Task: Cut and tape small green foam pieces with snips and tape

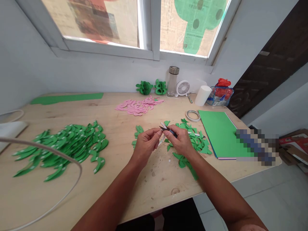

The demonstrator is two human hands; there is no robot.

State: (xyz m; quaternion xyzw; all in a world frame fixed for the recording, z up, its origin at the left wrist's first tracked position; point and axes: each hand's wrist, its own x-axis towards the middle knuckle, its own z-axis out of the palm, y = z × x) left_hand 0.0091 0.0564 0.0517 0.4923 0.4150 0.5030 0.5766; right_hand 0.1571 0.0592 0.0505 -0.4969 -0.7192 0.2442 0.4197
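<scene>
Near the middle of the wooden table, my right hand (181, 138) is closed around small dark scissors (172, 132), their blades pointing left. My left hand (148, 141) pinches a thin white strip (162, 140), which hangs below the blades between the two hands. The fingertips of both hands nearly meet. Green paper scraps (198, 141) lie just right of my right hand, and a few small green pieces (139, 130) lie beside my left hand. Pink paper cutouts (137, 106) are spread farther back.
A large pile of green cut leaves (69, 144) covers the left, near a curved cable (78, 179). Green sheets (221, 134) and a tape roll (192, 115) lie right. A glass bottle (172, 81), small fan (183, 88) and white roll (202, 95) stand at the back.
</scene>
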